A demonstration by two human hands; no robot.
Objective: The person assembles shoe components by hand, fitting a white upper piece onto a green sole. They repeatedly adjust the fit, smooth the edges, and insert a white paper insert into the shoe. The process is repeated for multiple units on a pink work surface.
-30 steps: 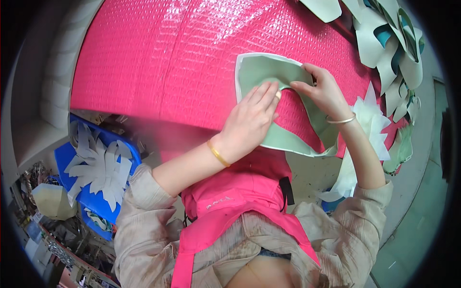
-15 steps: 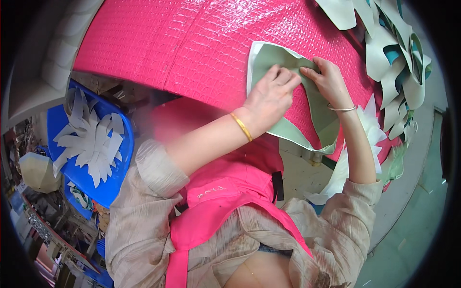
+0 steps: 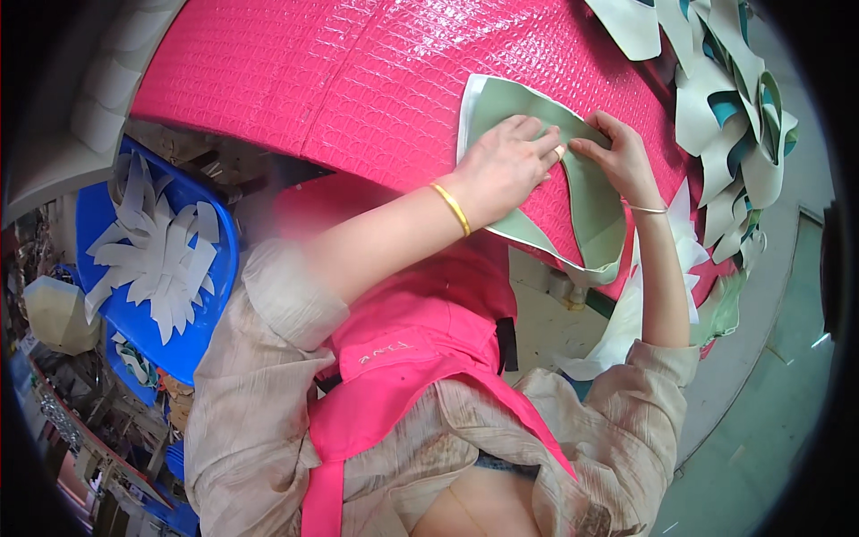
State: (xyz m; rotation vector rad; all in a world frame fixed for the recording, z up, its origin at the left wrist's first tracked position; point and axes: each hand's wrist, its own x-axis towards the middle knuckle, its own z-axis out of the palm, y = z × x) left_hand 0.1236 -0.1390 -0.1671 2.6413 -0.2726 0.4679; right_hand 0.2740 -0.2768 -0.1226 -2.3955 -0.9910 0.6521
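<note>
A pale green, curved sheet piece [image 3: 593, 219] with a white edge lies over the near edge of a glossy pink surface [image 3: 394, 98]. It bends like a U around a pink gap. My left hand [image 3: 512, 168], with a gold bracelet and a ring, rests palm down on its left part; the fingers lie bent but rather flat, the tips partly hidden. At the piece's upper right, my right hand [image 3: 622, 159] holds the edge between thumb and fingers. A silver bangle circles that wrist.
Many pale green and white cut pieces [image 3: 743, 134] hang in a pile at the right. White strips [image 3: 170, 259] lie on a blue chair seat [image 3: 192, 345] at the left. More white pieces [image 3: 626, 322] sit below my right forearm. A pale grey ledge [image 3: 89, 134] stands at the upper left.
My left hand has flattened from a pinched shape onto the piece. The right hand has moved slightly down and right, and the piece's right part has shifted a little.
</note>
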